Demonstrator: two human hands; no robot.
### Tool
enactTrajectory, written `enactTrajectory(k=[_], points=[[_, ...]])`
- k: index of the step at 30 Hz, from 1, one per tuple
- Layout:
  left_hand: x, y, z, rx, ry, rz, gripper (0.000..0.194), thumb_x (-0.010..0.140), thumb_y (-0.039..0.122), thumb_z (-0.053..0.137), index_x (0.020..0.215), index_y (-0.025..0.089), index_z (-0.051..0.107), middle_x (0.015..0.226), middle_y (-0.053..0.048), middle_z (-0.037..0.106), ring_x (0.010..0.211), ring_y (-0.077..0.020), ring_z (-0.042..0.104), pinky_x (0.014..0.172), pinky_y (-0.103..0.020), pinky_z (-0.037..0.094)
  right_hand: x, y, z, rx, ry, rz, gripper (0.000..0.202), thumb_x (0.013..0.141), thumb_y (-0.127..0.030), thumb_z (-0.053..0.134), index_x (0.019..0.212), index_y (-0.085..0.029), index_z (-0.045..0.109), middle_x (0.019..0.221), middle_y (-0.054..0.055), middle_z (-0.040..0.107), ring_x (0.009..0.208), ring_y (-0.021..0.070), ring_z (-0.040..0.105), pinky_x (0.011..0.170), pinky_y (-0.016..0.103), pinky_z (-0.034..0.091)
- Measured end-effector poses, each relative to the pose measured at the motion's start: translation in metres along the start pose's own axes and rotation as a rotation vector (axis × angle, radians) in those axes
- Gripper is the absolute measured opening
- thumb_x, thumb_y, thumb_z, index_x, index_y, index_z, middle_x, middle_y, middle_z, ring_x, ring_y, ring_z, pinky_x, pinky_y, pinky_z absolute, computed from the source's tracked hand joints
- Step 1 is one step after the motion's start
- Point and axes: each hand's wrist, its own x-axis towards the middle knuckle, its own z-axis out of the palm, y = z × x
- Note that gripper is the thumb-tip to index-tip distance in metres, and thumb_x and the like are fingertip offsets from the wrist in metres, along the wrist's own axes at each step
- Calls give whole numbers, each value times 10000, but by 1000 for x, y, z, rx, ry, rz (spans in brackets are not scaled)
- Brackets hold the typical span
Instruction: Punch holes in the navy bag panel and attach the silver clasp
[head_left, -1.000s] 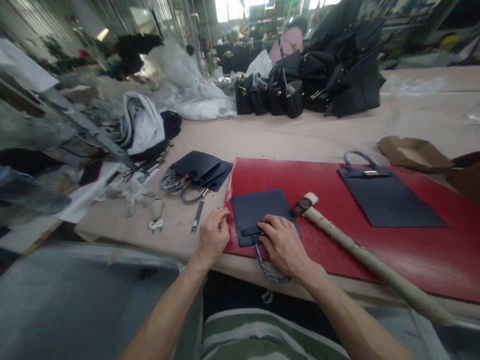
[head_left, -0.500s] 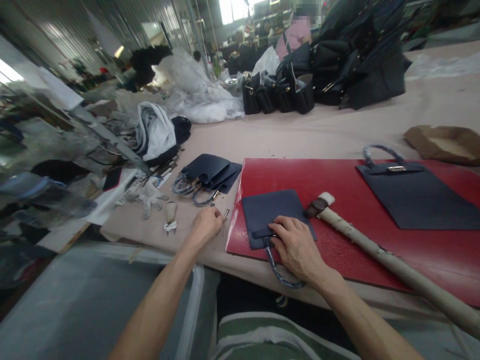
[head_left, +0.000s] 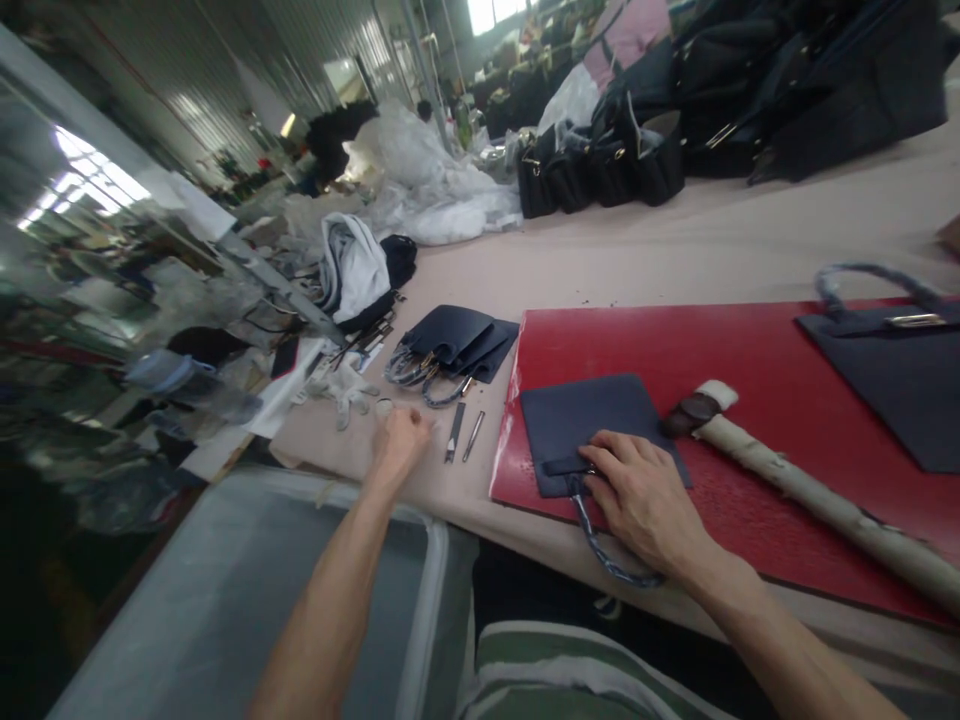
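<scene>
My right fingers (head_left: 609, 447) lie bent on the flat navy leather bag panel (head_left: 592, 410), at its near edge by the plastic-wrapped loop handle (head_left: 600, 556); whether they pinch anything there, I cannot tell. The panel rests on the glossy red board (head_left: 615, 340), well right of my left fingers (head_left: 417, 424). These are curled low over the beige surface (head_left: 461, 488) (their grip is hidden), left of a flat grey blade (head_left: 454, 432).
</scene>
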Motion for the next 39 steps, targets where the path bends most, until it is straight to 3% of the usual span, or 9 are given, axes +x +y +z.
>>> enactTrajectory(k=[3,5,8,15,21,25,29,33,39], points=[[9,-32,-12,63,179,-87,538,882,478,566,1264,101,597,1270,-217,638,1198,-382,598,941,-445,481,-1,-3,-3,10,-31,28,260,934,-197,615,1193,-196,643,1246,53,561,1123,246,480,968,423,364],[22,-55,-15,66,67,-170,714,794,602,662,1252,59,593,1287,-250,626,1189,-408,601,910,-441,505,-1,-6,-6,18,-57,56,262,931,-193,621,1190,-207,650,1249,44,564,1131,242,479,977,419,361],[44,-75,-13,-2,-203,-205,496,794,590,684,892,103,686,1009,-200,713,1011,-362,667,802,-392,518,0,-10,-10,22,-84,91,257,932,-204,628,1188,-207,652,1256,43,567,1141,242,475,984,417,357],[54,-67,-8,-352,-224,-360,248,690,263,797,701,97,613,642,-62,610,596,-214,576,457,-276,442,3,-14,-15,16,-93,84,218,947,-215,617,1161,-200,654,1224,49,581,1111,240,472,965,408,352],[4,-67,-25,-1018,-399,-256,211,744,246,726,779,125,557,712,-34,661,659,-150,638,638,-278,582,-4,-17,-19,52,-131,104,256,936,-204,614,1189,-201,652,1246,50,576,1123,239,480,957,403,364],[-54,-29,-27,-1398,-400,-81,634,476,469,959,802,123,540,1019,-162,740,946,-324,724,755,-372,633,-15,-26,-23,38,-140,123,301,911,-199,634,1212,-184,644,1277,67,565,1145,260,476,967,425,374],[-100,41,-10,-1620,-464,-27,671,508,464,958,917,112,559,936,-125,739,851,-275,735,769,-363,635,-28,-35,-27,87,-115,135,306,909,-184,634,1215,-177,648,1275,68,581,1152,256,496,990,434,384],[-117,93,21,-1718,-544,115,672,562,415,943,1032,121,564,963,-92,719,863,-244,731,757,-359,640,-53,-39,-34,208,242,211,241,955,-197,557,1177,-147,637,1257,97,592,1172,233,519,1026,412,396],[-116,101,59,-1651,-488,246,523,718,443,853,1044,96,636,1060,-116,698,956,-234,723,821,-336,632,-122,-46,-30,867,517,1070,379,842,-537,671,895,-161,666,850,74,651,769,193,596,748,351,496]])
